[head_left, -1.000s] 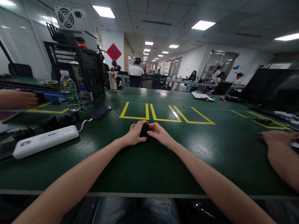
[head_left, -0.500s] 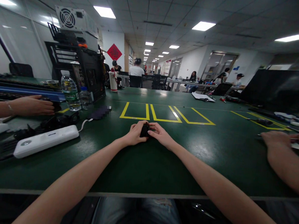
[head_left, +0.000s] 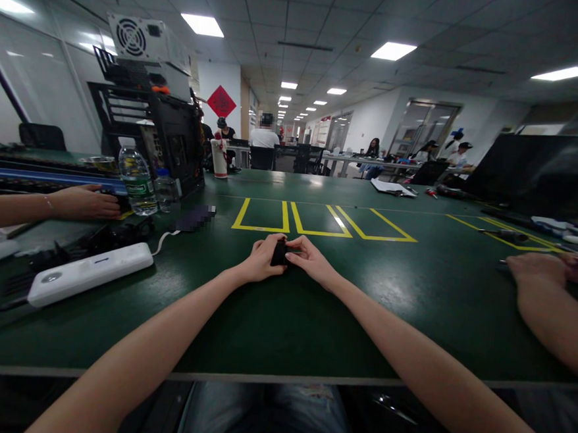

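Between my two hands, just in front of the yellow tape marks (head_left: 261,228) on the green table (head_left: 291,329), is a small black block-like object (head_left: 279,253). Its exact kind does not show. My left hand (head_left: 262,259) grips it from the left, thumb on the near side and fingers curled over the far side. From the right, the bent fingertips and thumb of my right hand (head_left: 307,256) close on its right edge. Fingers cover much of the object.
To the left lie a white power strip (head_left: 91,275), a dark pouch-like item (head_left: 192,219) and black cables; water bottles (head_left: 137,178) stand behind. Another person's hand (head_left: 85,202) reaches in at left, another's hands (head_left: 537,267) work at right. A computer case (head_left: 175,146) stands at back left.
My hands stay in nearly the same place around the black object; my right fingers look slightly more bent. The other person's hand at left has shifted right, towards the bottles.
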Tool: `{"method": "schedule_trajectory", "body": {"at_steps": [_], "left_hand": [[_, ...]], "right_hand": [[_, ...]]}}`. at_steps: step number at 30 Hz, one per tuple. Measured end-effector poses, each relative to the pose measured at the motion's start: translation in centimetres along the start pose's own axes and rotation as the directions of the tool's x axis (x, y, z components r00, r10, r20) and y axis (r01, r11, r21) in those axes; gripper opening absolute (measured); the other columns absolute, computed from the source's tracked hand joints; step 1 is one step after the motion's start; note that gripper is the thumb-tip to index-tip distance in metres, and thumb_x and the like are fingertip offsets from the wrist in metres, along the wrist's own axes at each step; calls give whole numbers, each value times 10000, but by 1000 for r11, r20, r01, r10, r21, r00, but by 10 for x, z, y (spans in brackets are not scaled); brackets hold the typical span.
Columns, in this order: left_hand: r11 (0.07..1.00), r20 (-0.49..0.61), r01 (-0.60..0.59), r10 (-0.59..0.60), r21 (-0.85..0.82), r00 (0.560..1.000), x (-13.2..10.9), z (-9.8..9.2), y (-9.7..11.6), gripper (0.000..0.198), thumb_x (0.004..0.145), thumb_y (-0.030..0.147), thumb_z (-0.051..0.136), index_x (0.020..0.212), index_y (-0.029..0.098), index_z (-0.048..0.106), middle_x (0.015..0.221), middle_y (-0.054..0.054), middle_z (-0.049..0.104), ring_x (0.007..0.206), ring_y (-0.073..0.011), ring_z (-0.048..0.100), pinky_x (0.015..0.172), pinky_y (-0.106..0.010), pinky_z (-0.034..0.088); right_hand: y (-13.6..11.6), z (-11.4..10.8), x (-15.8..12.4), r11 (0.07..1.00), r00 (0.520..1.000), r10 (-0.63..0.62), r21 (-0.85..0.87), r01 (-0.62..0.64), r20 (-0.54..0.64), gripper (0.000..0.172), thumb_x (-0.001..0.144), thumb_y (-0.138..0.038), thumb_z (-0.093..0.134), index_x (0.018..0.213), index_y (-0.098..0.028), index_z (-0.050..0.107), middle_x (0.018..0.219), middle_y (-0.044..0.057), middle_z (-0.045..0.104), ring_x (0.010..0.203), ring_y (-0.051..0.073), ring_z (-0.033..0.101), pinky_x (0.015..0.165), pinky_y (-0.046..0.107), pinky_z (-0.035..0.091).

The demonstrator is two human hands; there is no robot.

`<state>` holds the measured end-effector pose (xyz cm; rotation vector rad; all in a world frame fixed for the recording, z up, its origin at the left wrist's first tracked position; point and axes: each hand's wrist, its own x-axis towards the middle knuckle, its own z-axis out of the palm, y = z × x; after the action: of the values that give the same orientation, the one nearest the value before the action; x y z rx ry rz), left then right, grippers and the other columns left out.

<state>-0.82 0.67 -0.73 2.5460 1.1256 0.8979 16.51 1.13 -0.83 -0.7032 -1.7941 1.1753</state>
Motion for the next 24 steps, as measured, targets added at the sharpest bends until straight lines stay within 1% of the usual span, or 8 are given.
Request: {"method": "schedule_trajectory", "body": {"at_steps": [5,8,10,12,15,18,22,24], "left_hand": [[1000,-8,16,-15,13,1000,1,3,-2,625,665,281,555,1198,199,237,1190,-84,386,1120,-246,376,958,-422,224],[1000,-16,21,-21,23,1000,2,5,-3,638,656,276,559,1198,199,231,1191,-82,385,1122,-247,374,951,-422,231],[1000,-12,18,-18,23,1000,2,5,-3,637,657,276,558,1198,199,232,1189,-83,385,1117,-248,376,949,-421,235],[1000,-7,13,-13,17,1000,1,3,-2,633,659,277,559,1197,200,236,1187,-84,384,1116,-247,376,950,-419,235],[1000,-3,8,-8,2,1000,0,1,-1,623,666,280,557,1197,201,240,1191,-84,380,1120,-245,371,957,-418,229],[1000,3,12,-12,-5,1000,1,1,-1,618,674,287,553,1199,201,237,1193,-86,379,1119,-245,373,959,-421,225],[1000,4,17,-17,-1,1000,1,2,-2,616,674,288,553,1196,201,237,1185,-86,387,1117,-246,375,958,-425,224],[1000,5,15,-15,3,1000,1,2,-2,616,674,288,553,1195,202,237,1185,-86,387,1115,-246,377,957,-424,227]], "right_hand": [[1,-1,1,997,1000,10,-74,-10,-12,306,723,-253,549,1012,-208,459,1008,35,500,1002,163,468,865,349,401],[1,-2,1,998,1000,21,-53,-20,16,295,723,-236,546,1003,-196,464,1033,39,497,968,158,494,872,357,397],[1,-2,1,1000,999,17,-22,-16,33,307,695,-213,578,979,-201,462,1033,31,496,961,157,505,874,357,398],[1,-2,1,1000,1000,5,0,-5,28,309,673,-201,600,950,-207,462,1019,21,499,972,158,504,877,354,397],[1,-1,0,1000,1000,-3,0,3,7,245,703,-237,572,924,-207,468,996,17,501,962,154,508,870,355,403],[1,-1,0,999,1000,-6,-39,6,5,239,727,-264,545,947,-208,469,1001,21,497,967,154,499,865,357,408],[1,-2,0,996,1000,3,-90,-3,-9,301,727,-256,547,1011,-208,458,1044,37,491,1041,169,453,888,360,392],[0,-2,0,997,1000,29,-73,-28,4,314,730,-247,541,1028,-203,451,1059,43,488,1015,167,476,886,366,393]]}}
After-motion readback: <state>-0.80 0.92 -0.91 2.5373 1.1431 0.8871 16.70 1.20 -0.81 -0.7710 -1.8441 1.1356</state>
